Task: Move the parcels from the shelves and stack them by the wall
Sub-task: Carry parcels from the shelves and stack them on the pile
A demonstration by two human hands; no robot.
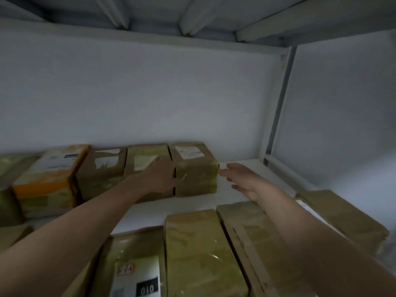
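From the head view, the step in hand looks like the pick-up of the end parcel [196,171], a brown taped box with a white label. It stands last in the back row on the white shelf [270,176], against the wall [150,93]. At the parcel's 9 o'clock the left hand [159,174] lies flat along the seam with the neighbouring parcel [147,159]. Its fingers are stretched rather than curled, and their tips are lost in the gap, so I cannot tell whether they have any purchase. At the parcel's 3 o'clock the right hand [246,181] hovers over bare shelf, wide open with fingers spread, holding nothing, its fingertips just beside the box's right edge. Further along the row towards 9 o'clock sits a yellow-banded parcel [49,174], and at 6 o'clock the front-row parcels [201,254] lie flat under both forearms. To my eye nothing is lifted yet. The next move calls for the right palm to close onto that free side, both hands to squeeze, and the box to be drawn out towards 6 o'clock, high enough to pass over the front row.
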